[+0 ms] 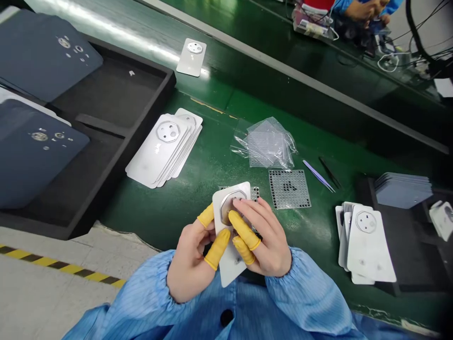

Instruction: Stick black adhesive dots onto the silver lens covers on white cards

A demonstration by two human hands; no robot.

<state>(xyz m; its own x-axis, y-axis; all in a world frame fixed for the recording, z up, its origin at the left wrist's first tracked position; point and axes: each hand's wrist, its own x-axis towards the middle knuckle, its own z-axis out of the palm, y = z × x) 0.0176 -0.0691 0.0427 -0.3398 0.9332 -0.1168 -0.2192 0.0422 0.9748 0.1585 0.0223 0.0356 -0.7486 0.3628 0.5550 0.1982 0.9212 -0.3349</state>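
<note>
A silver phone back cover [230, 271] with an octagonal camera area is held tilted in front of me. My left hand [194, 259] grips its left edge, yellow finger cots on thumb and index finger. My right hand [264, 236], also with yellow finger cots, is closed at the cover, its fingertips against the camera area. Any small part beneath those fingertips is hidden. Behind the cover lies a partly hidden clear sheet with small black pieces [255, 193]. To its right is another such clear sheet [289, 189].
Stacked silver covers lie on the left [152, 156] and right [370, 245]. Purple tweezers [318, 175] and black tweezers [330, 172] rest near plastic bags [271, 141]. A black tray [141, 113] holds dark blue panels [46, 52]. One cover [191, 56] lies farther back. A co-worker's hands [366, 9] show behind.
</note>
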